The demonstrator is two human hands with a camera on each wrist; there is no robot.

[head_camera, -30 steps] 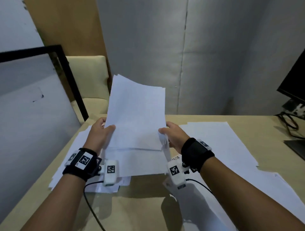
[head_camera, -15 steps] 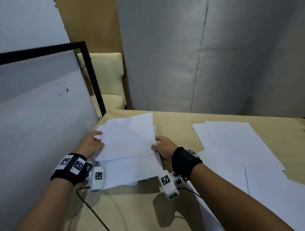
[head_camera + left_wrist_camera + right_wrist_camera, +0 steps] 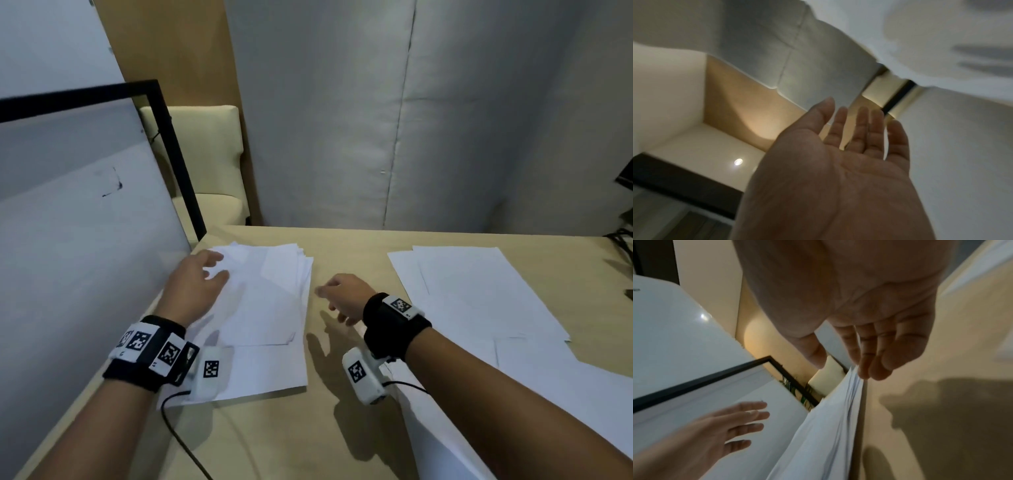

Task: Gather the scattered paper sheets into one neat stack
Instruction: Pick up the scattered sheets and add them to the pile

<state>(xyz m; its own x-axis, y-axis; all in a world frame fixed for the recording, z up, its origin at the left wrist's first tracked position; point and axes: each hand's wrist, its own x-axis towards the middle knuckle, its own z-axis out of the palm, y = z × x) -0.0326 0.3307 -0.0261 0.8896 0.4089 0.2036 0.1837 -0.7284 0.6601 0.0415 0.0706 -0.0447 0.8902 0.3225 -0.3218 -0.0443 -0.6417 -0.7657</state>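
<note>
A loosely squared stack of white paper sheets [image 3: 267,308] lies flat on the beige table [image 3: 274,445], near its left edge. My left hand [image 3: 205,270] hovers over the stack's far left corner, palm down; the left wrist view shows the left hand [image 3: 851,129] with straight, spread fingers holding nothing. My right hand [image 3: 329,298] is just right of the stack with relaxed fingers. In the right wrist view its fingertips [image 3: 869,368] sit at the stack's [image 3: 828,426] right edge; contact is unclear. More scattered sheets [image 3: 479,291] lie overlapping to the right.
A black-framed white board [image 3: 85,240] leans along the table's left side. Behind it stands a cream chair [image 3: 205,154], and a grey padded wall [image 3: 376,120] backs the table. Dark cables [image 3: 621,240] lie at the far right. Another sheet [image 3: 445,438] lies under my right forearm.
A second ago both hands held the sheaf upright; they laid it flat on the pile and have let go. The right hand has drawn slightly off to the right.
</note>
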